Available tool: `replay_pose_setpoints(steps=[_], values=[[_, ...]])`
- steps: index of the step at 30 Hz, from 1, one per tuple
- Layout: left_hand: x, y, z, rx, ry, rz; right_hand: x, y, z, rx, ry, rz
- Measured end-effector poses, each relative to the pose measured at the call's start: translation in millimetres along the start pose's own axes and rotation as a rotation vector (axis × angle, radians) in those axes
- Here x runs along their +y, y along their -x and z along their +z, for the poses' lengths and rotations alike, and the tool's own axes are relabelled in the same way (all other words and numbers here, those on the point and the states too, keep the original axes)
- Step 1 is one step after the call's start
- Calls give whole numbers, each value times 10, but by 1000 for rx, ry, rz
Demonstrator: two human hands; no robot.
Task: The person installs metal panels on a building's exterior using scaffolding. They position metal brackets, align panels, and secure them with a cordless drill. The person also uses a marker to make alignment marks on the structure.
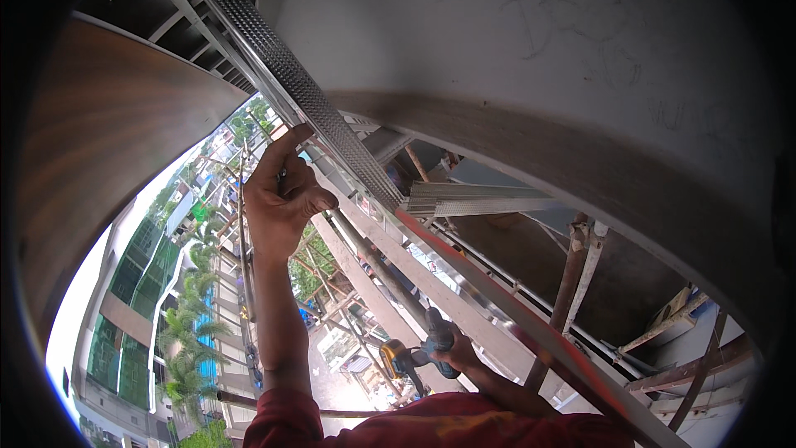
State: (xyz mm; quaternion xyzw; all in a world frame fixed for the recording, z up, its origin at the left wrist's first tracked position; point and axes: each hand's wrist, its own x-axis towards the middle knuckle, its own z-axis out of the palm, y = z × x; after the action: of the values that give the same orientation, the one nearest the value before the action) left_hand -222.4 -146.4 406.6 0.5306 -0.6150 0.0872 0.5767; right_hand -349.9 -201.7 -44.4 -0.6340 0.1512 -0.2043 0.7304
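Note:
My left hand is raised beside a perforated silver metal channel that slants from the upper left down to the middle. Its forefinger tip reaches the channel's lower edge, and whether it presses there I cannot tell. The thumb stands apart from the forefinger, the other fingers are curled, and nothing shows between them. Lower down, close to my chest, my right hand grips a dark cordless drill with yellow parts. A long metal bar with a reddish edge runs past the drill toward the lower right.
A second ribbed metal channel branches off to the right. A large pale panel hangs over the upper right, and a brown curved panel fills the left. Scaffold poles cross the right side. Far below lie palm trees and ground.

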Motion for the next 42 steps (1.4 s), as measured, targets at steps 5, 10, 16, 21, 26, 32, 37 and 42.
replay_pose_setpoints(steps=[5, 10, 16, 21, 26, 32, 37, 42], values=[[-394, 457, 72, 164, -96, 237, 80, -69, 50, -45, 85, -28], [-285, 314, 402, 184, -366, 345, 255, -107, 37, -75, 50, -72], [-645, 387, 567, 353, -337, 503, 433, -120, 72, -18, -44, -55], [-689, 606, 494, 421, -207, -198, 25, -35, 70, -42, -95, -56], [-1106, 1175, 77, 491, 32, -553, 235, -97, 79, -36, -36, -100], [-1957, 2768, -540, 841, 802, -1107, 200, -110, 133, -36, -42, -112], [-1985, 3871, -476, 910, 882, -1159, 392, -147, 143, -14, 31, -125], [-1890, 3702, -192, 705, 835, -1120, 40, -74, 104, -66, 41, -108]])
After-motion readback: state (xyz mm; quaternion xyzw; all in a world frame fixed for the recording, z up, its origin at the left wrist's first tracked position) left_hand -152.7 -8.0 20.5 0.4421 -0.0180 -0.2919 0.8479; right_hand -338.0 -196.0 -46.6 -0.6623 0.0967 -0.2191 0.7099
